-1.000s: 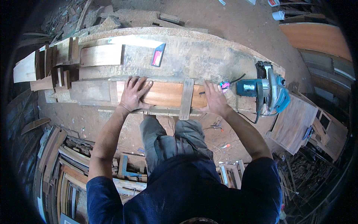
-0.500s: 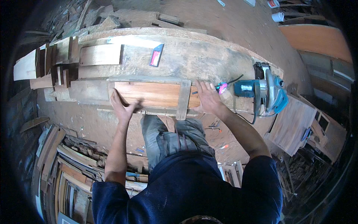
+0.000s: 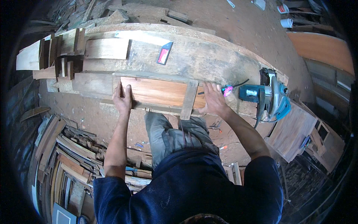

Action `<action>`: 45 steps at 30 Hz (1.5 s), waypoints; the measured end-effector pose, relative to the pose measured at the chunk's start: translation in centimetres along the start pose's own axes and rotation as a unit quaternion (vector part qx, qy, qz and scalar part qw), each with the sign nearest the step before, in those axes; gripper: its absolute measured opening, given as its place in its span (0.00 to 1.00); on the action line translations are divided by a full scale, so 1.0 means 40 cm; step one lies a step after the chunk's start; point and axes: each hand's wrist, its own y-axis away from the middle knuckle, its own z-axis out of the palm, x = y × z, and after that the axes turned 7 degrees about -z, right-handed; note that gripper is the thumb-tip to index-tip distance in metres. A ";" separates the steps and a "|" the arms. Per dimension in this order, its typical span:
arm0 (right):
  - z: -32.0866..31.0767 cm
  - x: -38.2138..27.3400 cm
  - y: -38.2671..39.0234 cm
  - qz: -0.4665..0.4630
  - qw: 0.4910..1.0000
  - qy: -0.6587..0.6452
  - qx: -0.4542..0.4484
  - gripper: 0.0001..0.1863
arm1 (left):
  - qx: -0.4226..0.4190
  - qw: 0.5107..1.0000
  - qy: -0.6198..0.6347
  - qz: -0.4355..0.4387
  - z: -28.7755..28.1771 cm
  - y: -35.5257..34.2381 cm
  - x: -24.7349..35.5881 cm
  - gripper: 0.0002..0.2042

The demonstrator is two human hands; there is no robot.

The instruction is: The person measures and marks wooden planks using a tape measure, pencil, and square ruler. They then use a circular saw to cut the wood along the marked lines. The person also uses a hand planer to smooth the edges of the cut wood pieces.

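A reddish wooden board point(image 3: 158, 91) lies lengthwise in front of me, between a long grey strip point(image 3: 156, 76) on its far side and another wooden strip along its near side. Near its right end, a short grey crosspiece point(image 3: 189, 99) passes over the top. My left hand point(image 3: 122, 100) grips the board's left end, thumb and fingers pointing away from me. My right hand point(image 3: 215, 100) is closed across the right end, fingers on the far side and thumb on the near side. Just beyond those fingers lies a small pink and teal object point(image 3: 226, 90).
A teal circular saw point(image 3: 265, 95) with a black cord sits on the workbench point(image 3: 209, 56) at right. A try square point(image 3: 164, 53) lies at the far side. Cut wood blocks point(image 3: 67, 43) are piled at left. Stacked planks point(image 3: 67, 156) stand behind me at left.
My left hand's thumb has swung in from a spread, blurred position toward its fingers at the board's left end. My right hand keeps its place on the board. The whole view has shifted slightly.
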 end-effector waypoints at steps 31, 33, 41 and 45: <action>0.227 0.074 0.146 0.249 0.626 -0.667 0.318 0.17 | -0.083 0.996 -0.009 0.012 0.021 -0.042 -0.033 0.11; 0.213 0.071 0.146 0.248 0.611 -0.683 0.313 0.18 | -0.075 0.996 -0.032 0.031 0.017 -0.043 -0.028 0.11; 0.234 0.077 0.152 0.263 0.618 -0.677 0.303 0.22 | -0.091 0.989 0.097 -0.069 0.035 -0.039 -0.009 0.13; 0.191 0.068 0.164 0.243 0.845 -0.361 0.310 0.34 | -0.017 0.996 -0.073 0.048 0.042 -0.027 -0.005 0.21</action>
